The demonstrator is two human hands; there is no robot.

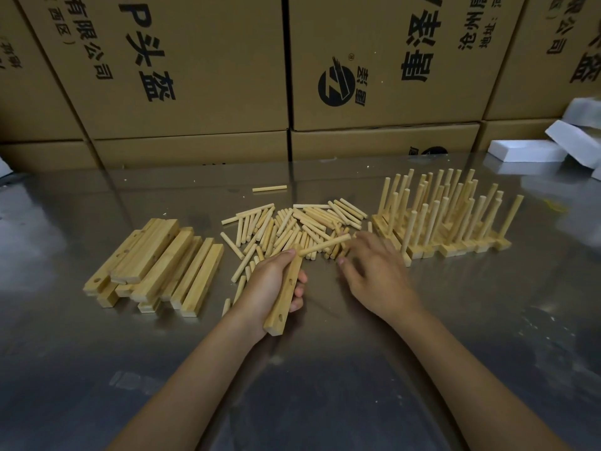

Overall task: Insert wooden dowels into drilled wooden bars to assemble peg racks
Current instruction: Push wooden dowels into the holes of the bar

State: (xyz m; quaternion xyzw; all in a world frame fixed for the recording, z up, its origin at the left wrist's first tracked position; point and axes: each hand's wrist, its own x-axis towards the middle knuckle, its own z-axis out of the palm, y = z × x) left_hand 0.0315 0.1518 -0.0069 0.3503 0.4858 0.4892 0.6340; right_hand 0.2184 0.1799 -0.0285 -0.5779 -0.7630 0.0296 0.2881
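My left hand (270, 284) grips a drilled wooden bar (283, 299) held lengthwise above the table, two empty holes showing on its face. One dowel (325, 245) sticks out sideways from the bar's far end, pointing right. My right hand (374, 271) hovers palm down over the near edge of the loose dowel pile (292, 226), fingers spread and slightly blurred; nothing shows in its grasp. A stack of empty drilled bars (156, 268) lies to the left. Finished peg racks (445, 219) with upright dowels stand to the right.
The work surface is a shiny metal table (325, 369). Printed cardboard boxes (195, 76) form a wall along its back edge. White foam blocks (553, 144) lie at the back right. A single dowel (270, 188) rests apart behind the pile.
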